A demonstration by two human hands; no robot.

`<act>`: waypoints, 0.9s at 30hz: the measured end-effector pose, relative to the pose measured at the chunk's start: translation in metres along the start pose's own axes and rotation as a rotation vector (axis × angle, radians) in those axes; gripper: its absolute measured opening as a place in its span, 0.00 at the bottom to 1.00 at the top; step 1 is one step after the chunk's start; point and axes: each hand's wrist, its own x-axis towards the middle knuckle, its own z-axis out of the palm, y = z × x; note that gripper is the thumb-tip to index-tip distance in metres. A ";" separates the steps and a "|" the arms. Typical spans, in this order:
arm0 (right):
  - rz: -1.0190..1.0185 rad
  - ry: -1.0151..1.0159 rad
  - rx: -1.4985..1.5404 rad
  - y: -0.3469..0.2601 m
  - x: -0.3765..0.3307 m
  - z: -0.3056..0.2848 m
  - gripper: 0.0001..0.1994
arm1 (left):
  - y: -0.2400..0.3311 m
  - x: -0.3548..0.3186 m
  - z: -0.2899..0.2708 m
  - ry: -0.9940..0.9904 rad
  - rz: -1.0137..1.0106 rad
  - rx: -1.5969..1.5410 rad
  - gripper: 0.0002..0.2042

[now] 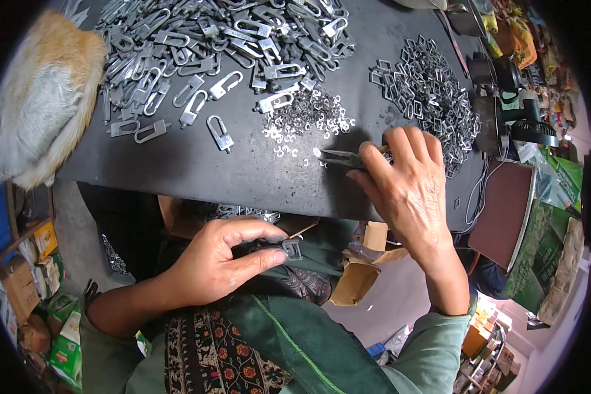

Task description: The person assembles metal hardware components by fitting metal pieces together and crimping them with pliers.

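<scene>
My left hand [233, 259] is closed over the front of my lap, below the table edge. Between its thumb and fingers is a metal part with a small square frame [292, 249] at its end, mostly hidden by the fingers. A thin brownish rod [305, 228] sticks out beside it. My right hand [407, 174] grips pliers [345, 159] with slim, dark jaws, just above the table. The jaw tips point left at the near edge of a heap of tiny C-shaped clips [308, 115]. Whether the tips pinch a clip I cannot tell.
U-shaped metal shackles [226, 36] are heaped across the back of the dark table [144, 161]. Rectangular metal frames [437, 98] form another pile at right. An orange-and-white furry animal [46, 98] lies at the left edge. A small black fan [535, 131] stands far right; an opened carton [354, 282] sits below.
</scene>
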 end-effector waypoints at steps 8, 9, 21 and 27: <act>-0.039 -0.016 0.011 0.006 0.002 -0.005 0.17 | 0.006 0.003 0.000 0.040 0.075 0.055 0.10; -0.048 -0.019 0.042 0.007 0.000 -0.008 0.16 | 0.010 0.004 0.000 0.042 0.073 0.056 0.10; -0.202 -0.010 0.359 -0.001 -0.001 -0.037 0.17 | 0.021 0.014 0.005 0.128 -0.167 -0.458 0.10; -0.202 -0.017 0.364 -0.005 -0.002 -0.037 0.17 | 0.018 0.014 0.007 0.143 -0.078 -0.386 0.10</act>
